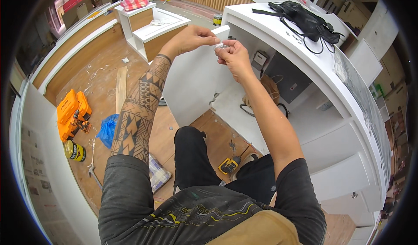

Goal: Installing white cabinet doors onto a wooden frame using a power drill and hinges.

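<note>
Both hands meet just above the top edge of an open white cabinet door (191, 81). My left hand (194, 39) has its fingers pressed together in a pinch; whatever sits in them is hidden. Close beside it, my right hand (235, 58) pinches a small whitish piece (219, 46), too small to identify. A dark fitting shows just behind the right fingertips. The door stands between my left forearm and the cabinet's open inside. A metal hinge (213, 98) is on the door's lower inner side.
A white counter (244, 16) carries a black bag (305, 20) with straps. Inside the cabinet lies a brown paper bag (266, 90). A yellow drill (230, 164) is on the floor between my legs. An orange case (72, 110), blue plastic bag (107, 129) and can (75, 151) stand left.
</note>
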`<state>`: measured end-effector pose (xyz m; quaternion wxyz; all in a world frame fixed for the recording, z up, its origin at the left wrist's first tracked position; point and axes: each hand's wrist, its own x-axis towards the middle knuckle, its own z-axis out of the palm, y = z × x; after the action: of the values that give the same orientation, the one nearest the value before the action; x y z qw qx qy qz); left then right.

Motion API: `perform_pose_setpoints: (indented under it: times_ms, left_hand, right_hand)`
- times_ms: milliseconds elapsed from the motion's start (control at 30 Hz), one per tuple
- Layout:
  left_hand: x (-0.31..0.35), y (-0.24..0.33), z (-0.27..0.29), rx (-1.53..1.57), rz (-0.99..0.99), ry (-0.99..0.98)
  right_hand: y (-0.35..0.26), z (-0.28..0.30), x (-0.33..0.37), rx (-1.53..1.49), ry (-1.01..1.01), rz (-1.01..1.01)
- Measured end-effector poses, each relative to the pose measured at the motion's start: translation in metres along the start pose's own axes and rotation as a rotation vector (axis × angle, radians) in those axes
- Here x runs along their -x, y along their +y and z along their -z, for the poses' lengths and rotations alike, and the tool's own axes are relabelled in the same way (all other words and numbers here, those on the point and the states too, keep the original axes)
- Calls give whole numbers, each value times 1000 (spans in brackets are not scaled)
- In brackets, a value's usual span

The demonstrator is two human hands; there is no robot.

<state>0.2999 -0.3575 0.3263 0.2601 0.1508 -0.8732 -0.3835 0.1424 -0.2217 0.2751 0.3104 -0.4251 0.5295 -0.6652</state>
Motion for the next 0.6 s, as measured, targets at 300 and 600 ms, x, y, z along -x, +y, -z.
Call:
perform_pose_setpoints:
  times_ms: [300,600]
  left_hand:
    - [-6,-15,5,35,1,-38]
    - [-4,-21,3,9,5,-23]
  right_hand:
    - [-1,-29,-6,313,122,293]
    - [10,-40,-11,-261,160,-54]
